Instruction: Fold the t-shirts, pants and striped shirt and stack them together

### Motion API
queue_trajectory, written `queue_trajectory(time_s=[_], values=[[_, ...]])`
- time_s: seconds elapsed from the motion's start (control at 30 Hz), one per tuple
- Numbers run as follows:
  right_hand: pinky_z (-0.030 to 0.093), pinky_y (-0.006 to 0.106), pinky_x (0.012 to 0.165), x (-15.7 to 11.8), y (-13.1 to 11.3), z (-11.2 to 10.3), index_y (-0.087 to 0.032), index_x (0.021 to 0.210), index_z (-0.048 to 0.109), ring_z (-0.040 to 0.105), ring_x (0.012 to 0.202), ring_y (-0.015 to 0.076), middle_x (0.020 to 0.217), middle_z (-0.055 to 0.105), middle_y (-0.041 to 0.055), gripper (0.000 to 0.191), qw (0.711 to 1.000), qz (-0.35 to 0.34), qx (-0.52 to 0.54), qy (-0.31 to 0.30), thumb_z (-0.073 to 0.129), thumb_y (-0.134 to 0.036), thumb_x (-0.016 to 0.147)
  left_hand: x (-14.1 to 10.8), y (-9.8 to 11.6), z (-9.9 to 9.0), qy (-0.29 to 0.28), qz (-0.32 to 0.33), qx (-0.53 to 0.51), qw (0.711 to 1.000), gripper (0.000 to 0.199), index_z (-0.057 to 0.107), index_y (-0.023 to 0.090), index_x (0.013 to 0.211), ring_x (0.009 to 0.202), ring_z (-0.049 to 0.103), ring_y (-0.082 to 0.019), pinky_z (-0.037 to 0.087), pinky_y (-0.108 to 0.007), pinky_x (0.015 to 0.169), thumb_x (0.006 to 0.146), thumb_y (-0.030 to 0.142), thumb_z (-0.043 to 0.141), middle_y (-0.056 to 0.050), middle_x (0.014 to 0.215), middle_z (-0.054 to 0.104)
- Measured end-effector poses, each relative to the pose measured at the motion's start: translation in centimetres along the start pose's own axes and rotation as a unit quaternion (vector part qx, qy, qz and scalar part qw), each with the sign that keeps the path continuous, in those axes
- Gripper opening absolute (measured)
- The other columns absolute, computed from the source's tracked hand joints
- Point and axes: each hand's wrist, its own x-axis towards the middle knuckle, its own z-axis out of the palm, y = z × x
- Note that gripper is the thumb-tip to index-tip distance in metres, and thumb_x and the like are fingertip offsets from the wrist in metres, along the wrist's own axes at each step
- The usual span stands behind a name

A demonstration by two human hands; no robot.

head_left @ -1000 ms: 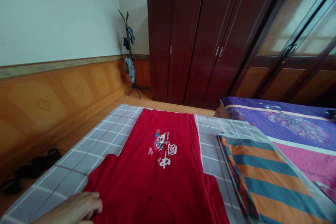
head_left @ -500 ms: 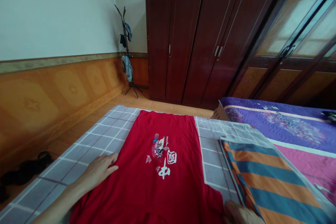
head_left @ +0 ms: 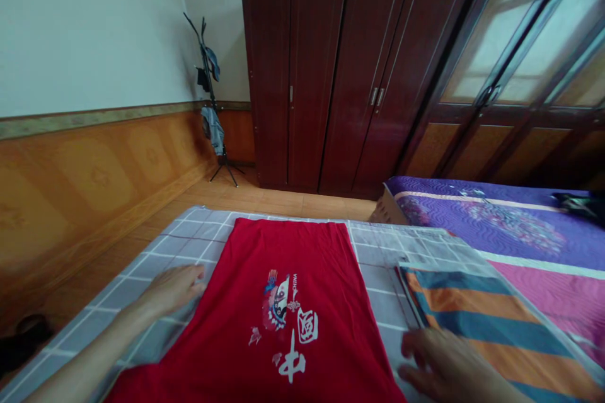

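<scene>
A red T-shirt (head_left: 326, 302) lies spread on the bed with its hem at the far end. White characters and a colourful mask-like print mark its front. Just off the shirt's left edge is my left hand (head_left: 172, 293), its fingers loosely bent and holding nothing. My right hand (head_left: 442, 359) hovers to the right of the shirt, thumb and fingers apart with nothing between them. It partly covers a folded orange-and-teal striped cloth (head_left: 477, 299). The shirt's near end runs out of view.
A grey checked sheet (head_left: 184, 239) covers the bed. To the right lies a purple and pink bedspread (head_left: 472, 201). Dark red wardrobes (head_left: 312, 75) stand beyond a strip of wooden floor (head_left: 283, 203). A coat rack (head_left: 210, 88) is in the far left corner.
Both hands have come away from the shirt's sides, the right one moving up and forward over the striped cloth's edge. The shirt sits lower in view, its left sleeve now flatter.
</scene>
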Motion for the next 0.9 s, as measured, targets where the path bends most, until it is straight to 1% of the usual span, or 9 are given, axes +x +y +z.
queue_trajectory(time_s=[0.1, 0.17, 0.23, 0.3, 0.4, 0.5, 0.67, 0.77, 0.9], values=[[0.043, 0.028, 0.065, 9.9, -0.7, -0.5, -0.020, 0.069, 0.067, 0.065, 0.073, 0.0193, 0.071, 0.068, 0.0041, 0.012, 0.983, 0.164, 0.007, -0.083, 0.060, -0.028, 0.074, 7.9, 2.1, -1.0, 0.043, -0.055, -0.040, 0.997, 0.018, 0.063, 0.021, 0.093, 0.087, 0.064, -0.022, 0.041, -0.026, 0.072, 0.078, 0.027, 0.053, -0.005, 0.090, 0.070], [0.042, 0.027, 0.065, 15.9, -0.5, 0.1, -0.017, 0.075, 0.068, 0.065, 0.076, 0.0200, 0.077, 0.069, 0.0073, 0.020, 0.972, 0.223, 0.014, -0.069, 0.055, -0.031, 0.078, 12.3, 3.5, -0.7, 0.070, -0.090, -0.051, 0.992, 0.029, 0.059, 0.017, 0.109, 0.095, 0.063, -0.022, 0.043, -0.026, 0.075, 0.083, 0.027, 0.049, -0.010, 0.104, 0.067], [0.042, 0.027, 0.067, 20.0, 0.3, 1.5, -0.014, 0.089, 0.069, 0.065, 0.085, 0.0218, 0.090, 0.069, 0.0121, 0.028, 0.959, 0.279, 0.016, -0.045, 0.046, -0.030, 0.083, 15.2, 4.6, 0.5, 0.100, -0.136, -0.057, 0.984, 0.037, 0.053, 0.013, 0.119, 0.101, 0.061, -0.025, 0.044, -0.029, 0.077, 0.086, 0.028, 0.045, -0.017, 0.114, 0.062], [0.043, 0.028, 0.070, 22.2, 1.5, 3.4, -0.011, 0.103, 0.065, 0.063, 0.094, 0.0240, 0.102, 0.067, 0.0159, 0.034, 0.945, 0.325, 0.019, -0.025, 0.044, -0.029, 0.084, 16.6, 5.3, 2.1, 0.126, -0.181, -0.059, 0.973, 0.042, 0.049, 0.011, 0.124, 0.102, 0.060, -0.030, 0.046, -0.035, 0.076, 0.088, 0.030, 0.041, -0.021, 0.117, 0.058], [0.044, 0.029, 0.073, 23.2, 3.2, 5.9, -0.012, 0.108, 0.064, 0.062, 0.098, 0.0249, 0.107, 0.066, 0.0163, 0.035, 0.928, 0.371, 0.030, -0.012, 0.047, -0.028, 0.081, 17.2, 5.3, 4.1, 0.152, -0.218, -0.062, 0.962, 0.045, 0.046, 0.015, 0.128, 0.099, 0.061, -0.035, 0.047, -0.042, 0.073, 0.089, 0.036, 0.037, -0.022, 0.120, 0.054], [0.044, 0.031, 0.074, 23.5, 4.1, 7.4, -0.014, 0.108, 0.064, 0.062, 0.098, 0.0251, 0.107, 0.065, 0.0148, 0.036, 0.918, 0.394, 0.035, -0.001, 0.049, -0.032, 0.080, 17.8, 4.4, 4.9, 0.160, -0.226, -0.067, 0.958, 0.048, 0.044, 0.017, 0.130, 0.101, 0.060, -0.036, 0.047, -0.043, 0.075, 0.088, 0.040, 0.038, -0.020, 0.121, 0.054], [0.043, 0.031, 0.077, 23.7, 4.4, 8.5, -0.019, 0.099, 0.067, 0.061, 0.098, 0.0245, 0.109, 0.064, 0.0111, 0.029, 0.918, 0.394, 0.030, 0.022, 0.047, -0.034, 0.083, 19.3, 2.3, 5.0, 0.153, -0.234, -0.079, 0.957, 0.054, 0.045, 0.016, 0.129, 0.105, 0.058, -0.034, 0.047, -0.041, 0.079, 0.084, 0.044, 0.044, -0.017, 0.118, 0.060], [0.043, 0.030, 0.075, 23.5, 4.7, 8.8, -0.022, 0.098, 0.067, 0.061, 0.095, 0.0226, 0.103, 0.066, 0.0083, 0.028, 0.917, 0.396, 0.036, 0.035, 0.045, -0.035, 0.086, 19.7, 1.4, 5.0, 0.144, -0.237, -0.083, 0.957, 0.057, 0.049, 0.015, 0.126, 0.104, 0.059, -0.034, 0.048, -0.040, 0.078, 0.081, 0.049, 0.047, -0.016, 0.113, 0.064], [0.041, 0.029, 0.073, 23.5, 5.1, 9.4, -0.022, 0.096, 0.067, 0.061, 0.091, 0.0211, 0.098, 0.066, 0.0071, 0.027, 0.913, 0.401, 0.041, 0.062, 0.044, -0.035, 0.086, 20.1, 0.2, 4.9, 0.122, -0.240, -0.085, 0.959, 0.046, 0.061, 0.018, 0.106, 0.096, 0.063, -0.033, 0.049, -0.038, 0.072, 0.078, 0.052, 0.049, -0.015, 0.105, 0.067]])
